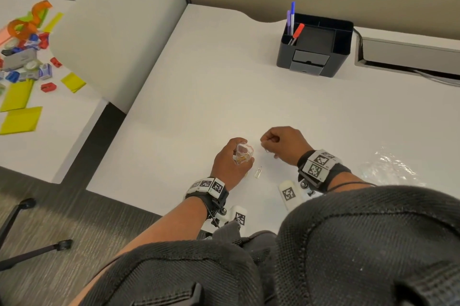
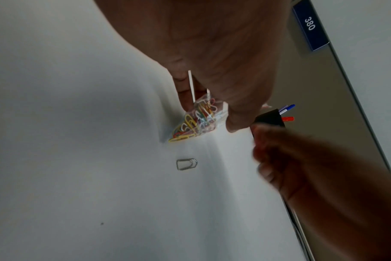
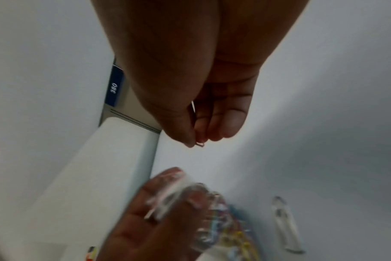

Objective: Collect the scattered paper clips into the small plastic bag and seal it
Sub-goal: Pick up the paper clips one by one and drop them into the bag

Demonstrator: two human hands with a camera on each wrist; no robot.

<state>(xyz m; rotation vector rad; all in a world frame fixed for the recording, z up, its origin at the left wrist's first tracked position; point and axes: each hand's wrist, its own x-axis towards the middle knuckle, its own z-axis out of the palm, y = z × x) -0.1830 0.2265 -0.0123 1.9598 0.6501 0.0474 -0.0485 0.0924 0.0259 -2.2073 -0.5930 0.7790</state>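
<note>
Your left hand (image 1: 230, 165) grips the small plastic bag (image 1: 242, 153) of coloured clips, resting on the desk (image 1: 211, 96) | your right hand (image 1: 281, 143) pinches a paper clip (image 3: 199, 144) just beside the bag | one silver clip (image 1: 258, 172) lies between your wrists, near the desk's front edge | open desk beyond toward the black organizer (image 1: 315, 45).

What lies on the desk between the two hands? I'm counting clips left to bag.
One silver paper clip lies on the bare desk, between the left hand holding the bag and the right hand; the head and left wrist views show it.
</note>
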